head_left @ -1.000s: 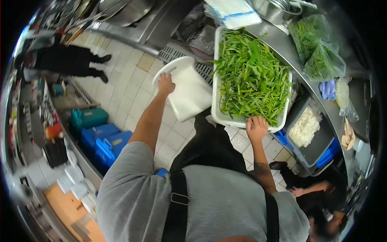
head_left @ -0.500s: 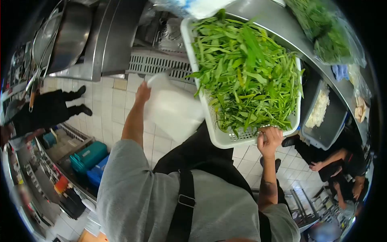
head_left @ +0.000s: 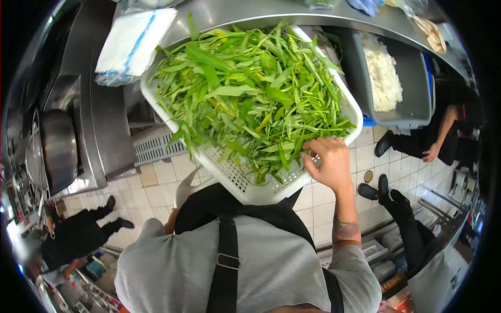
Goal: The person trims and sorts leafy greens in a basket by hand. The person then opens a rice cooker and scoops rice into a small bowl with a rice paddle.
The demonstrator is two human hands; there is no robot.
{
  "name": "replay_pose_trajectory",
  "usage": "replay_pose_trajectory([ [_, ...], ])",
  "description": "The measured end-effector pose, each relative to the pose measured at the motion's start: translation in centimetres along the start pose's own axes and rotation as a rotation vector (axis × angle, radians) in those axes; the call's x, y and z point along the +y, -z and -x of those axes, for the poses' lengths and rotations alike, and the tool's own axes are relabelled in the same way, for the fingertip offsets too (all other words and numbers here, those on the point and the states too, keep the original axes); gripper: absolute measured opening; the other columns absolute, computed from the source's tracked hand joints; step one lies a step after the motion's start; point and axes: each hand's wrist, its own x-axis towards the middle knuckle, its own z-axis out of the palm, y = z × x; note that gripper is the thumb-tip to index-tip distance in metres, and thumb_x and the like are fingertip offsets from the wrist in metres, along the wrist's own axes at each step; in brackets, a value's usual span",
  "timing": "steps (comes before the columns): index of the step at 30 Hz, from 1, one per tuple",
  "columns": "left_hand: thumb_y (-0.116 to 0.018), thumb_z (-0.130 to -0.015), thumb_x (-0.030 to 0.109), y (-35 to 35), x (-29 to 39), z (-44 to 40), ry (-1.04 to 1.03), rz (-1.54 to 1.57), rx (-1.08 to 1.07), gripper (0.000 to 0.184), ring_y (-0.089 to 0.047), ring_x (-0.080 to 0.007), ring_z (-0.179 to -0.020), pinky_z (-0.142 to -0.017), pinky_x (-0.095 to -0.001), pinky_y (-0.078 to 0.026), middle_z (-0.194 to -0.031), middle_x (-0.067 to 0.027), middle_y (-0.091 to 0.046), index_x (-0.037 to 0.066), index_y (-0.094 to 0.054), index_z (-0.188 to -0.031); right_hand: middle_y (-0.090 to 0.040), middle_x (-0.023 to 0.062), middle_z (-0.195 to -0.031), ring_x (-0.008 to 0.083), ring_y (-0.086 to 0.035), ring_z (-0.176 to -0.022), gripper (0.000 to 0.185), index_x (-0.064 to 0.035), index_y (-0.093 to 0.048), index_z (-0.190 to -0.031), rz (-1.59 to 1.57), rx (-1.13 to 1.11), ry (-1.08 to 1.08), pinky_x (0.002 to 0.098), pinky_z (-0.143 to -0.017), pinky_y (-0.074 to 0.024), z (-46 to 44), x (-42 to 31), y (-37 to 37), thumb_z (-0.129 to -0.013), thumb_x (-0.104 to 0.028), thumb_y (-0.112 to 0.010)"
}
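Right hand [head_left: 332, 159] curled over basket [head_left: 248, 195] rim | left hand [head_left: 171, 215] mostly hidden | grips unclear | floor [head_left: 319, 204] alongside

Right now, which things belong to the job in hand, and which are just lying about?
Likely the job:
leafy greens;
white basket, right hand at its rim;
perhaps the white seat, mostly hidden.

Apparently just nearby:
blue-striped white packet;
grey tub;
blue cloth.

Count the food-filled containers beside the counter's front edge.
2: the white basket of leafy greens in front, near the right hand, and the grey tub of white food on the right. Others may be hidden.
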Motion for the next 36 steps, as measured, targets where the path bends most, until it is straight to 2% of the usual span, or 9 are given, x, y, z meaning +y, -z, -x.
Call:
replay_pose_trajectory([
  [15, -0.052, -0.086, 0.025, 5.0, -2.7, -8.0, -0.198, -0.376, -0.206, 0.032, -0.065, -0.0334, -0.080, -0.070, -0.0408, -0.050, -0.088, -0.0228, -0.065, -0.005, -0.062, -0.088, -0.058, 0.0048, -0.057, 0.0203, -0.060, -0.061, 0.008, -0.0078, -0.064, -0.075, 0.000, 0.027, -0.134, 0.0326, -0.058, -0.0451, 1.3, -1.7, -0.9, -0.068, -0.011, -0.065],
  [20, -0.052, -0.086, 0.025, 11.9, 6.3, -6.0, -0.713, -1.095, -0.453, 0.033, -0.066, -0.0308, -0.077, -0.067, -0.0393, -0.050, -0.083, -0.0219, -0.066, -0.005, -0.065, -0.081, -0.060, 0.0098, -0.073, 0.0247, -0.061, -0.067, 0.012, -0.0042, -0.063, -0.082, -0.030, 0.306, 0.033, 0.0338, -0.061, -0.0477, -1.8, -2.3, -1.5, -0.074, -0.012, -0.066],
  [23, -0.052, -0.088, 0.035, 19.0, 20.1, 11.5, -0.476, -0.506, -0.086, 0.044, -0.066, -0.0183, -0.056, -0.051, -0.0330, -0.049, -0.064, -0.0125, -0.066, -0.005, -0.064, -0.075, -0.059, 0.0086, -0.086, 0.0273, -0.061, -0.080, 0.031, -0.0096, -0.059, -0.101, 0.144, 0.459, 0.078, 0.0390, -0.067, -0.0488, -5.4, -4.0, -1.8, -0.074, -0.020, -0.070],
  [25, -0.051, -0.089, 0.036, 22.6, 24.6, 19.6, -0.837, -0.415, -0.001, 0.040, -0.062, -0.0171, -0.050, -0.048, -0.0298, -0.047, -0.059, -0.0102, -0.063, -0.001, -0.061, -0.077, -0.059, 0.0082, -0.091, 0.0283, -0.060, -0.086, 0.038, -0.0121, -0.056, -0.106, 0.230, 0.439, 0.011, 0.0404, -0.070, -0.0490, -7.9, -5.4, -2.4, -0.073, -0.022, -0.071],
  [27, -0.053, -0.090, 0.019, 24.4, 26.8, 26.6, -1.243, -0.288, 0.155, 0.019, -0.058, -0.0121, -0.050, -0.050, -0.0269, -0.048, -0.061, -0.0061, -0.060, 0.001, -0.058, -0.090, -0.058, 0.0081, -0.096, 0.0292, -0.060, -0.089, 0.042, -0.0134, -0.054, -0.110, 0.314, 0.424, -0.026, 0.0412, -0.071, -0.0492, -10.1, -5.5, -2.6, -0.073, -0.023, -0.071],
  [30, -0.057, -0.080, 0.012, 27.3, 25.9, 37.7, -1.844, -0.240, 0.835, 0.026, -0.060, -0.0175, -0.081, -0.072, -0.0294, -0.048, -0.088, -0.0108, -0.063, 0.000, -0.060, -0.102, -0.056, 0.0090, -0.104, 0.0304, -0.060, -0.091, 0.045, -0.0130, -0.052, -0.113, 0.415, 0.408, -0.052, 0.0419, -0.073, -0.0493, -13.2, -3.7, -2.2, -0.072, -0.021, -0.070],
  [31, -0.062, -0.073, 0.011, 27.2, 24.7, 40.8, -2.009, 0.007, 1.119, 0.028, -0.061, -0.0239, -0.080, -0.070, -0.0334, -0.047, -0.086, -0.0143, -0.062, -0.003, -0.060, -0.096, -0.055, 0.0096, -0.104, 0.0307, -0.059, -0.092, 0.045, -0.0125, -0.053, -0.113, 0.420, 0.409, -0.041, 0.0421, -0.073, -0.0492, -13.2, -3.3, -2.5, -0.072, -0.021, -0.070],
  [33, -0.059, -0.075, 0.013, 29.4, 22.0, 43.3, -2.486, 0.391, 1.251, 0.029, -0.057, -0.0240, -0.073, -0.063, -0.0336, -0.046, -0.083, -0.0174, -0.060, -0.005, -0.057, -0.098, -0.055, 0.0106, -0.105, 0.0314, -0.059, -0.092, 0.044, -0.0114, -0.053, -0.113, 0.434, 0.414, -0.014, 0.0425, -0.074, -0.0490, -13.3, -2.8, -2.5, -0.073, -0.019, -0.070],
  [36, -0.043, -0.090, 0.048, 29.3, 17.9, 46.6, -2.382, -0.013, 1.916, 0.078, -0.049, -0.0239, -0.109, -0.091, -0.0376, -0.048, -0.135, -0.0128, -0.026, 0.005, -0.002, -0.140, -0.054, 0.0128, -0.104, 0.0313, -0.058, -0.092, 0.047, -0.0084, -0.052, -0.115, 0.285, 0.443, 0.024, 0.0402, -0.076, -0.0489, -11.5, -3.1, -2.5, -0.073, -0.018, -0.070],
])
